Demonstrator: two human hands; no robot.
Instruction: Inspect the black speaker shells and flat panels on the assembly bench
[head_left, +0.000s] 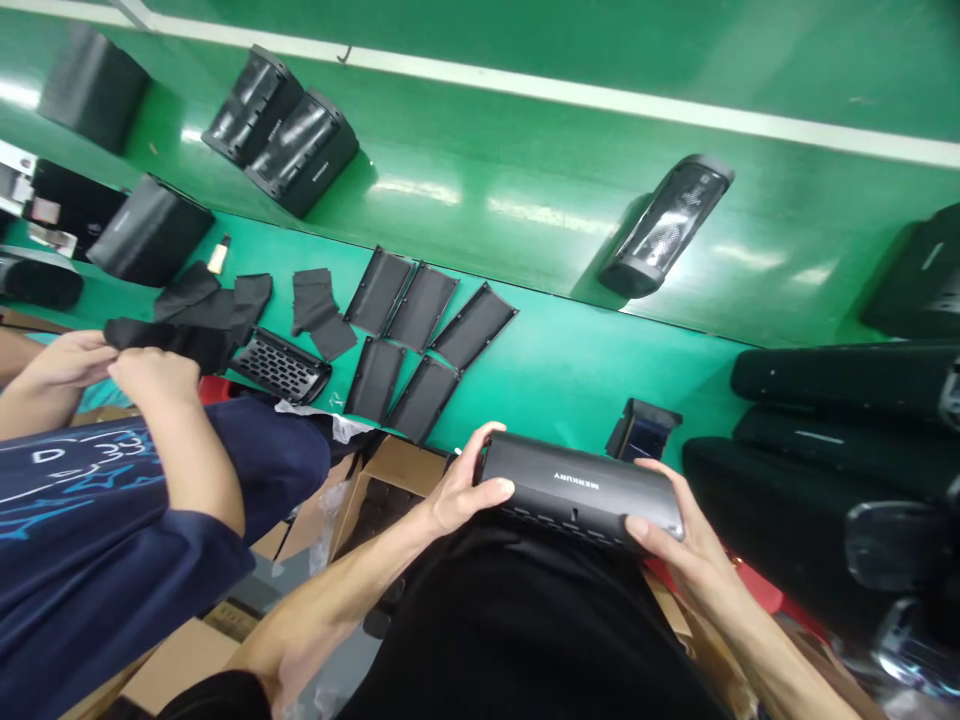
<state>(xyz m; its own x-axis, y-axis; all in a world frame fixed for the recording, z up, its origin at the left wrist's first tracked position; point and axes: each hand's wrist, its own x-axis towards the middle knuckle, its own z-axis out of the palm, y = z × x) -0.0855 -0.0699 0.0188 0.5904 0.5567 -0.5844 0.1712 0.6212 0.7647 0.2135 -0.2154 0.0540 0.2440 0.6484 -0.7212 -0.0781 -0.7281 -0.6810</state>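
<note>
A black casing [577, 485] with "MERKURY" lettering is held level over my lap, close to the front edge of the green table [562, 350]. My left hand [469, 487] grips its left end, thumb on the front face. Round the right end is my right hand [671, 515], its thumb on the lower edge. Just behind the casing a small dark part [643, 430] sits on the table. Several flat black panels [420, 310] lie to the left, with dark cloth-like pieces [319, 305] beyond them. The casing's underside is hidden.
A person in a navy shirt [150, 480] at the left handles black material [176, 342] beside a slotted grille [281, 367]. Finished-looking black units [300, 150] and another [667, 225] stand further back. Large black cases [840, 375] crowd the right. Open cardboard boxes [405, 465] are below the table edge.
</note>
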